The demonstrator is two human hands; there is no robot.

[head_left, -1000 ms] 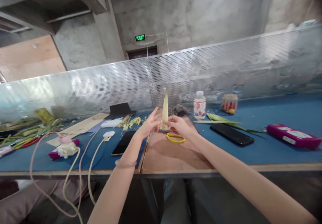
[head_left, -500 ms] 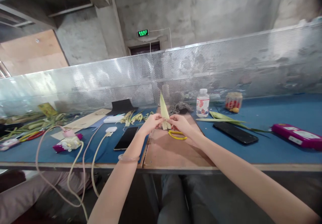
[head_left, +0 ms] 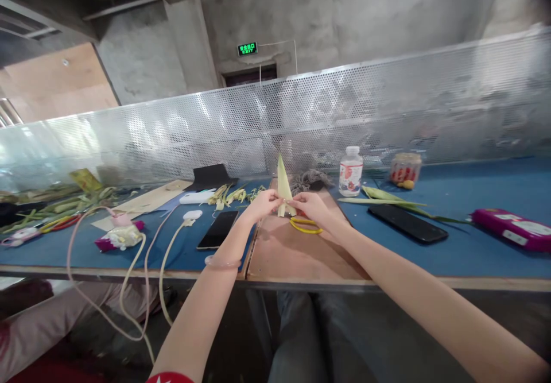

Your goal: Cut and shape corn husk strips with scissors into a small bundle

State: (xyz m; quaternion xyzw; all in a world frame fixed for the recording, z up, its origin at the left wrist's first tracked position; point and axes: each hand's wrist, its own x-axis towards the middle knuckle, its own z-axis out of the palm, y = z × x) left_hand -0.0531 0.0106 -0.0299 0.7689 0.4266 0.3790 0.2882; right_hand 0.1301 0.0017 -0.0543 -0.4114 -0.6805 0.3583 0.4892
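A green sign (head_left: pixel 247 49) upper centre reads "EXIT". At frame centre, your left hand (head_left: pixel 263 204) and right hand (head_left: pixel 310 206) pinch the base of a pale, pointed leaf cone (head_left: pixel 283 184), standing upright.

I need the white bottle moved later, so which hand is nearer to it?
Right. The right hand grips the pale leaf just left of the white bottle; the left hand sits on the leaf's far side, farther off.

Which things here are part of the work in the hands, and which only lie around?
In hand: left hand and right hand pinch the leaf cone; yellow scissors beneath.
Lying about: two phones, bottle, jar, pink box, cables.
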